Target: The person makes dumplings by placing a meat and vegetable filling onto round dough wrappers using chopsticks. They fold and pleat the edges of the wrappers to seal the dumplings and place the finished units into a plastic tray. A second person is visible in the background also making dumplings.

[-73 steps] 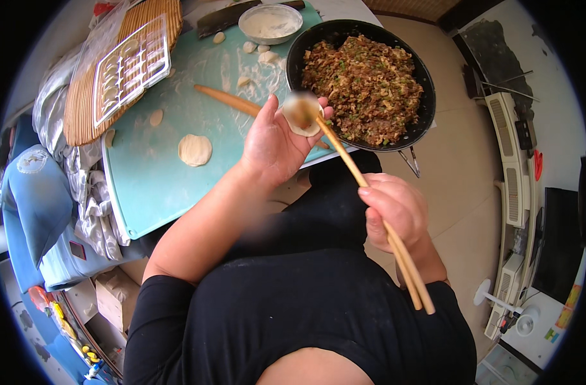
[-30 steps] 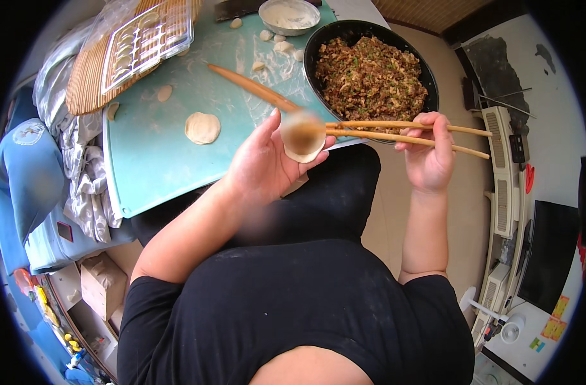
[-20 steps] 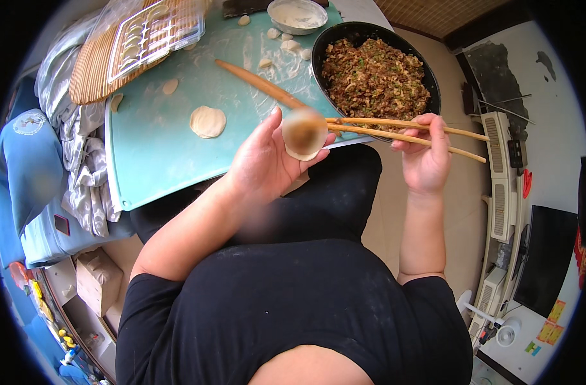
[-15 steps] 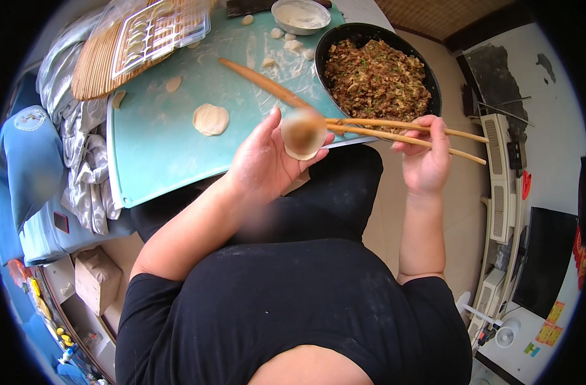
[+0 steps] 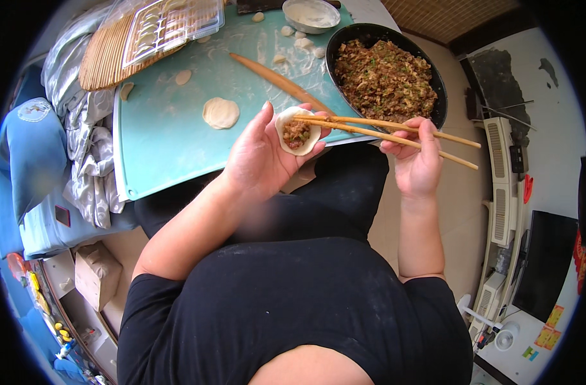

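Note:
My left hand (image 5: 261, 151) cradles a round dumpling wrapper (image 5: 313, 136) in its palm and fingers, thumb raised along the side. A small heap of minced filling (image 5: 296, 135) sits in the middle of that wrapper. Between the fingers of my right hand (image 5: 418, 157) is a pair of wooden chopsticks (image 5: 395, 130), their tips at the filling's upper edge. Just beyond my right hand stands a black pan (image 5: 442, 106) full of the same minced filling. A flat wrapper (image 5: 220, 113) lies on the green mat (image 5: 171, 154), left of my left hand.
A tapered wooden rolling pin (image 5: 273, 78) rests on the floured mat. Several small dough pieces (image 5: 303, 43) lie near a metal bowl of flour (image 5: 311, 16). At the far left, a plastic tray (image 5: 177, 32) with dumplings sits on a round woven mat (image 5: 100, 61).
My left hand has tilted the wrapper and its filling into clear sight. The chopstick tips have moved slightly left over the wrapper. The whole view has shifted a little.

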Tool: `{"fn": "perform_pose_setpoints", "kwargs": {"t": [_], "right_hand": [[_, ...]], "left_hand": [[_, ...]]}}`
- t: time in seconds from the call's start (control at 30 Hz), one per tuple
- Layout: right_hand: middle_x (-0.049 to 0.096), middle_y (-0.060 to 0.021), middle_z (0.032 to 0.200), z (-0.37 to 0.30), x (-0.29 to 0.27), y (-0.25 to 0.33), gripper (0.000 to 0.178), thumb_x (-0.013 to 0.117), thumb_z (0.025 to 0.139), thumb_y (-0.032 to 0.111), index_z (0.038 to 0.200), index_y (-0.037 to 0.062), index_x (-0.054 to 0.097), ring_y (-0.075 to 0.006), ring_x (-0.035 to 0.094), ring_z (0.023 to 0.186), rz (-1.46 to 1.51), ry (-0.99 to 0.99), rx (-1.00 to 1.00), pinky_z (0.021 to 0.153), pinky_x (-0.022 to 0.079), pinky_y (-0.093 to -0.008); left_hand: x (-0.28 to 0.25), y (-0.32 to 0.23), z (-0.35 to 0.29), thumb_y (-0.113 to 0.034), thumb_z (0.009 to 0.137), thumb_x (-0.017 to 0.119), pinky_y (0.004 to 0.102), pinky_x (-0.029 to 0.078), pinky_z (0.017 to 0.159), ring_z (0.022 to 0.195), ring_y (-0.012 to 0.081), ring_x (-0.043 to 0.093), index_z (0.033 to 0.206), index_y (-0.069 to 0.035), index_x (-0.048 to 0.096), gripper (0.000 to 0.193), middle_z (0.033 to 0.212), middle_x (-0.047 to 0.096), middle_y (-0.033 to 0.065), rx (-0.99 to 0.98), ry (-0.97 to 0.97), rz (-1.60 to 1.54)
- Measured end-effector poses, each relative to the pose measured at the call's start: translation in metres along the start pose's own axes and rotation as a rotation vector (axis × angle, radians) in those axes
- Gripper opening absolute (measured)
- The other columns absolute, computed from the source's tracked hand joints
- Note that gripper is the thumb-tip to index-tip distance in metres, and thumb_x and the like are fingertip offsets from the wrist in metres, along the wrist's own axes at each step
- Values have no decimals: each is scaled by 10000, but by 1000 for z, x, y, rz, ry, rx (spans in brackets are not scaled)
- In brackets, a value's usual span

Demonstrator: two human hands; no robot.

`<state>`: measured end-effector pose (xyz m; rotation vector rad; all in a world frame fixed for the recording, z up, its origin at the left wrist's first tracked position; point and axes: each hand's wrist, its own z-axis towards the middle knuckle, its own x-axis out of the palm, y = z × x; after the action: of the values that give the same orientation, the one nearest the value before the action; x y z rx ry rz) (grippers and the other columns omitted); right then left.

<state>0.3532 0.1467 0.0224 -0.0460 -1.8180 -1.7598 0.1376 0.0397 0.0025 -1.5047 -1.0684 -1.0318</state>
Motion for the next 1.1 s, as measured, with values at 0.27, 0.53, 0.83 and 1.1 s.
{"fn": "perform_pose_setpoints", "kwargs": {"t": [0.27,0.53,0.83,1.1], "right_hand": [[613,-124,728,2,3,1,294,373,960,236,929,1,546,-249,627,602,14,104,9,572,565,-355],[613,-124,712,6,7,6,275,388,957,213,912,-10,541,-228,634,580,-35,215,13,550,565,-322],[620,-129,716,12,6,5,278,391,956,221,914,-4,551,-241,638,583,61,174,89,559,567,-331],[622,-126,721,12,6,-6,289,391,959,240,918,3,552,-244,638,591,188,136,115,570,565,-338]], "left_hand": [[-6,-5,-10,-438,962,256,412,427,966,1192,347,438,1303,34,333,587,1296,412,236,-24,-5,-8],[-6,-4,-15,-437,963,243,402,405,990,1184,322,444,1293,26,347,578,1300,410,236,-44,15,-29],[-10,-9,-23,-456,959,244,399,414,982,1171,326,457,1304,23,336,597,1311,402,231,-87,13,-7],[-8,-10,-29,-458,959,246,401,420,977,1190,340,442,1305,38,329,610,1302,410,228,-58,17,-18]]}}
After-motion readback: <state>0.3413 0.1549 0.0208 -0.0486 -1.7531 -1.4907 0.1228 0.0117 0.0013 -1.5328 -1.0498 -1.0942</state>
